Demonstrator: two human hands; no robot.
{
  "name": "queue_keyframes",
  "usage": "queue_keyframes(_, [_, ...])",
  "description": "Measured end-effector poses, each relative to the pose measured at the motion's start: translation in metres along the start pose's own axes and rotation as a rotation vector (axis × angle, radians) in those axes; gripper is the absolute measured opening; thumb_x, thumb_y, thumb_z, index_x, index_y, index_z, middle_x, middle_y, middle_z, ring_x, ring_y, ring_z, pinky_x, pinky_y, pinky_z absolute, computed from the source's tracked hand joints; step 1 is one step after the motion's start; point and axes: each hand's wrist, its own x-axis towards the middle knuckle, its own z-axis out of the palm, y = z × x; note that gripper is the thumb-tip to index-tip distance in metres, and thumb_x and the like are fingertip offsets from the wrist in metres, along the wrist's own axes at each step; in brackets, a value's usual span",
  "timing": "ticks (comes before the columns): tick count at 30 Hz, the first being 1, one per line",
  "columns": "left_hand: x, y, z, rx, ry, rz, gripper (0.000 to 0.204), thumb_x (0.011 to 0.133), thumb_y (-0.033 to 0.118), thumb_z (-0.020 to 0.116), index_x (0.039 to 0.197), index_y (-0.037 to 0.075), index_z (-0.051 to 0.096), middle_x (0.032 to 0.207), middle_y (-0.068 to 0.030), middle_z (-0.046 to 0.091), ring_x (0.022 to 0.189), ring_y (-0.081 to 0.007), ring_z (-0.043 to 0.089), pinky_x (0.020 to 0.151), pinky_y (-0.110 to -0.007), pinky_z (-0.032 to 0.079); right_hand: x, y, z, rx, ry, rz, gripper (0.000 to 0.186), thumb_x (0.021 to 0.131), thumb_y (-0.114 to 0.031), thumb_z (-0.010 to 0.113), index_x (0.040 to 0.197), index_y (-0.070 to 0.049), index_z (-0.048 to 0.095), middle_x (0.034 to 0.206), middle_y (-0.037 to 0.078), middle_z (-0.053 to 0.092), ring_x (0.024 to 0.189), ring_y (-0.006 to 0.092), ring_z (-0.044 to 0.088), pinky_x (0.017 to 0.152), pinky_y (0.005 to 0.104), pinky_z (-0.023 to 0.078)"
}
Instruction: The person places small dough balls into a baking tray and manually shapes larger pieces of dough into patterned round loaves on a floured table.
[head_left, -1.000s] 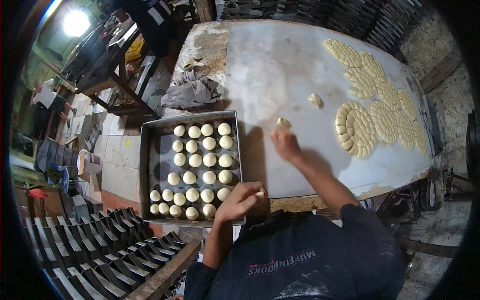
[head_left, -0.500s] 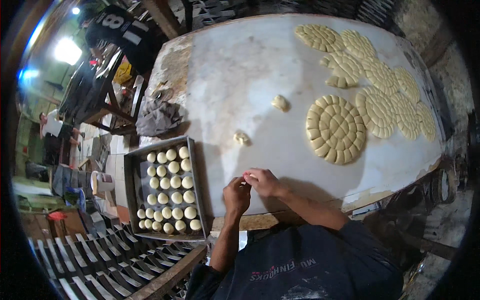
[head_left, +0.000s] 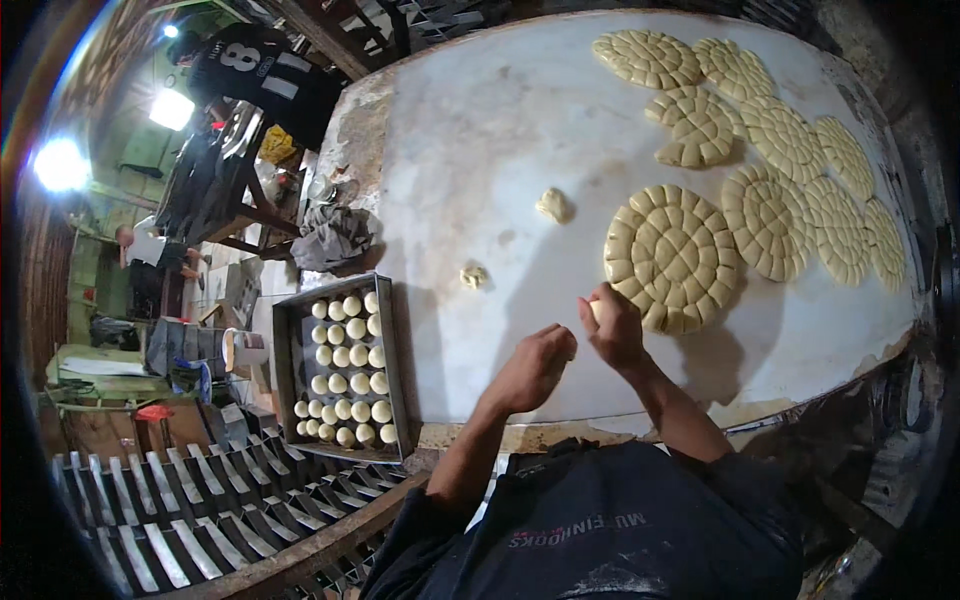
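My right hand [head_left: 617, 330] is closed around a pale dough piece [head_left: 597, 310], just below a large segmented round of dough [head_left: 672, 258]. My left hand [head_left: 535, 365] is curled to its lower left, apart from it; whatever it holds is hidden. Both are over a pale worktop [head_left: 460, 160], where two loose dough lumps [head_left: 553, 205] [head_left: 473, 277] lie further back. More segmented dough rounds [head_left: 763, 220] cover the worktop's right part. A metal tray [head_left: 398, 350] with several rows of smooth dough balls stands at the worktop's left front.
A grey cloth [head_left: 330, 240] lies on the worktop's left edge. Racks of metal moulds [head_left: 170, 510] fill the lower left. A co-worker in a dark jersey [head_left: 260, 75] bends over a dark bench [head_left: 225, 200]; another person [head_left: 145, 245] is farther left. A bucket [head_left: 243, 348] stands beside the tray.
My hands, together half a second ago, have separated: the right moved up and rightward toward the large round, the left slightly up and rightward. The view has also shifted.
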Motion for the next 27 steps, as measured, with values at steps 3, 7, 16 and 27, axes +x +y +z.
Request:
queue_keyframes(3, [0.017,-0.040,-0.030,0.045,0.281,-0.100,0.015,0.100,0.015,0.055,0.096,0.000,0.059,0.088,-0.0243,0.060,0.086,-0.0460,0.061,0.073,-0.050,0.049,-0.004,0.010,0.009,0.159,-0.187,0.139,0.035,0.093,-0.034,0.069,0.087,-0.004,0.052,0.072,0.018,0.058,0.070,0.0401,0.060,0.065,0.0484,0.047])
queue_keyframes(7, [0.029,-0.137,-0.034,0.677,0.445,-0.387,0.072,0.097,0.060,0.055,0.149,0.011,0.043,0.120,-0.0296,0.051,0.082,-0.0489,0.065,0.070,-0.055,0.054,-0.026,-0.024,0.041,0.098,-0.385,-0.099,0.029,0.093,-0.031,0.062,0.088,-0.004,0.054,0.084,0.018,0.060,0.084,0.0397,0.057,0.078,0.0496,0.046])
queue_keyframes(16, [-0.149,-0.226,0.013,0.735,0.198,0.061,0.059,0.084,0.028,0.071,0.136,0.007,0.057,0.118,-0.0208,0.057,0.104,-0.0418,0.054,0.090,-0.052,0.046,-0.066,0.042,-0.006,-0.161,-0.535,-0.682,0.023,0.083,-0.023,0.068,0.091,-0.002,0.064,0.095,0.015,0.062,0.094,0.0340,0.059,0.089,0.0482,0.048])
queue_keyframes(27, [-0.088,-0.212,0.056,0.480,0.404,0.077,0.019,0.083,0.007,0.061,0.102,0.006,0.065,0.104,-0.0158,0.064,0.103,-0.0400,0.057,0.092,-0.051,0.047,-0.084,0.003,0.069,-0.238,-0.469,-0.731,0.014,0.077,-0.018,0.066,0.079,-0.004,0.066,0.088,0.014,0.063,0.094,0.0335,0.061,0.106,0.0465,0.046])
